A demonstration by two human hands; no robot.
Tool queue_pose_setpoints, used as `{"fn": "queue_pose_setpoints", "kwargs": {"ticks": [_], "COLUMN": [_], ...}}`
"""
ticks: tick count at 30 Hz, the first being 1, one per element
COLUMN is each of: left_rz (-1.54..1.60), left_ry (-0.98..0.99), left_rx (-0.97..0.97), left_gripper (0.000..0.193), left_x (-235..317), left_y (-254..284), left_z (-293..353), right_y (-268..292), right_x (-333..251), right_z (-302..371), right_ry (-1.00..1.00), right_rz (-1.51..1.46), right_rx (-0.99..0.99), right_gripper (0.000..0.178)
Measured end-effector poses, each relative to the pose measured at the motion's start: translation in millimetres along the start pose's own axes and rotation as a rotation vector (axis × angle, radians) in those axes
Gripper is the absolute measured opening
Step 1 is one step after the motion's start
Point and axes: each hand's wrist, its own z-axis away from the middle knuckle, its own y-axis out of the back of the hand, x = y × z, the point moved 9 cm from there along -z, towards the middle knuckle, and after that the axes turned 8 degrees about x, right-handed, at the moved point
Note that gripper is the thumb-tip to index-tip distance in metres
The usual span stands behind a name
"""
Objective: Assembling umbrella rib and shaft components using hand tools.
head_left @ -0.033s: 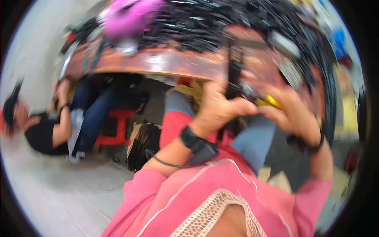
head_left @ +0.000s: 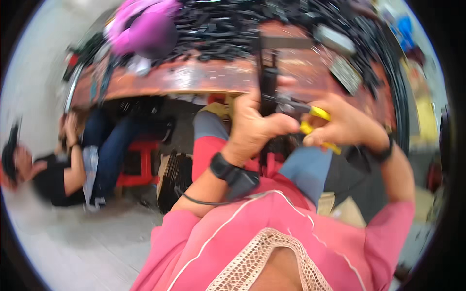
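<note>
My left hand (head_left: 257, 121) is closed around a long black strap-like piece (head_left: 268, 80), which stands out upward over the table's front edge. In my right hand (head_left: 342, 123) are pliers with yellow handles (head_left: 319, 113). The handles are spread apart, with fingers around them. The pliers' metal jaws point left and are at the black piece beside my left fingers; blur hides whether they grip it. Both hands are close together above my lap.
Dark black strips (head_left: 218, 29) lie heaped across the reddish-brown table (head_left: 187, 77). At the right are a grey box-like object (head_left: 335, 40) and a flat pale block (head_left: 345, 75). A pink bundle (head_left: 141, 26) lies at the upper left. Another person (head_left: 53, 169) sits left, near a red stool (head_left: 138, 167).
The whole view has shifted, so table and hands appear farther left. The pliers' yellow handles show more fully and look wider apart. Both hands keep their holds.
</note>
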Motion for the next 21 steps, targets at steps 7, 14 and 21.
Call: {"fn": "queue_pose_setpoints", "kwargs": {"ticks": [7, 14, 21], "left_rz": [-0.076, -0.061, -0.157], "left_ry": [0.127, 0.248, 0.309], "left_rx": [-0.1, -0.096, 0.116], "left_gripper": [0.042, 0.105, 0.102], "left_x": [-40, -40, -38], "left_y": [-8, -7, 2], "left_z": [-12, -7, -10], "right_y": [25, -9, 11], "right_x": [5, 28, -18], "right_z": [33, 26, 35], "right_ry": [0.124, -0.154, 0.248], "right_rz": [0.678, 0.426, 0.859], "right_rx": [0.488, 0.097, 0.657], "right_gripper": [0.038, 0.039, 0.051]}}
